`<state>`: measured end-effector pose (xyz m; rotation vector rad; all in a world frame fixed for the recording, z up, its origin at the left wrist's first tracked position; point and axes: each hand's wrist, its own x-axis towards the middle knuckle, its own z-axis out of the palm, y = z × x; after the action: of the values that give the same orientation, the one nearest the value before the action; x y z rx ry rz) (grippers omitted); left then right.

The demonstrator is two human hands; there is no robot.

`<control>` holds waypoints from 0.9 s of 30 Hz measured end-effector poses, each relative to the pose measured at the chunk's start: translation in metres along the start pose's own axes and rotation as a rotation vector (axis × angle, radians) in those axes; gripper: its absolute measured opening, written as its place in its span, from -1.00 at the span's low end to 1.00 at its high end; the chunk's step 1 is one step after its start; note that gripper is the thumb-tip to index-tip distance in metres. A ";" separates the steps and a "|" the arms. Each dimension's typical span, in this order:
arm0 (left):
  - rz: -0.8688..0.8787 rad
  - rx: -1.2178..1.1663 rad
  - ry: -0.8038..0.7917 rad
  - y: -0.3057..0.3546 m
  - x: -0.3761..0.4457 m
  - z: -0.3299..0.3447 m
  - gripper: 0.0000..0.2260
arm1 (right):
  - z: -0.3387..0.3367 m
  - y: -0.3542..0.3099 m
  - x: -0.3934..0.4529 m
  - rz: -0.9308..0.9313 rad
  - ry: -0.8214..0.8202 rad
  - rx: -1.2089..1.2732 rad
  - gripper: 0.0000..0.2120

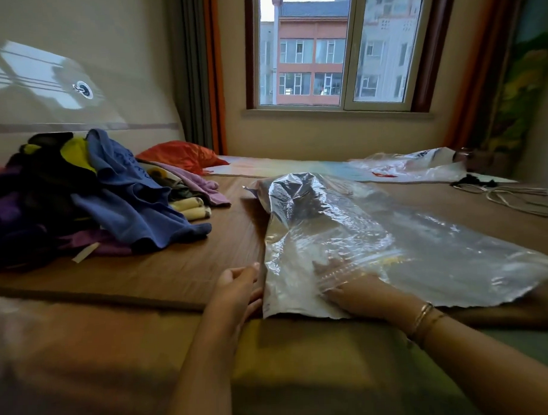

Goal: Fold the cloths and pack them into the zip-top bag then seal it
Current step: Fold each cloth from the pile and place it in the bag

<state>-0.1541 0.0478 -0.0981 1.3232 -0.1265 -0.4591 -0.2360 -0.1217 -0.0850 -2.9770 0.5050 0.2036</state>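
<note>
Cloths (pixel 89 195) piled left | cables (pixel 514 199) right | hands: left (pixel 238 286) relaxed beside bag (pixel 391 234), right (pixel 356 285) flat inside

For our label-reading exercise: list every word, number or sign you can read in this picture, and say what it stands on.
None can be read.
Blue shirt: darker print on the chest, too blurred.
Far plastic bag: dark and red marks, too blurred.
Zip-top bag: no print visible.

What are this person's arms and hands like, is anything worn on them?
Both forearms are bare, with no sleeves in view and no gloves. The right wrist carries thin gold-coloured bangles, a few stacked close together. The left hand and its wrist show no jewellery. The right hand is partly veiled by clear plastic.
</note>
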 end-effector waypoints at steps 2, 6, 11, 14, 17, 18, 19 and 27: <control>0.013 0.040 0.005 0.000 -0.014 -0.001 -0.86 | 0.013 0.006 -0.015 0.033 0.071 0.020 -0.46; 0.109 0.177 0.014 -0.001 -0.036 -0.009 -0.86 | 0.024 0.003 -0.045 -0.041 0.249 0.037 -0.47; 0.209 0.372 0.075 0.002 -0.048 -0.031 -0.87 | 0.028 -0.017 -0.070 -0.089 0.485 0.010 -0.58; 0.241 0.450 0.102 0.004 -0.050 -0.047 -0.85 | 0.031 -0.030 -0.073 -0.085 0.624 -0.042 -0.70; 0.263 0.464 0.123 0.007 -0.050 -0.066 -0.83 | 0.033 -0.046 -0.068 -0.145 0.770 -0.076 -0.72; 0.273 0.477 0.130 0.007 -0.050 -0.073 -0.84 | 0.033 -0.053 -0.064 -0.172 0.797 -0.067 -0.71; 0.285 0.493 0.141 0.007 -0.049 -0.082 -0.84 | 0.032 -0.061 -0.059 -0.200 0.804 -0.057 -0.71; 0.287 0.400 0.329 0.025 -0.019 -0.151 -0.84 | 0.029 -0.160 0.018 -0.404 0.643 0.111 -0.83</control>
<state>-0.1124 0.1958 -0.1089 1.7229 -0.1354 0.0371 -0.1684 0.0264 -0.1020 -2.8974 -0.0531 -0.8020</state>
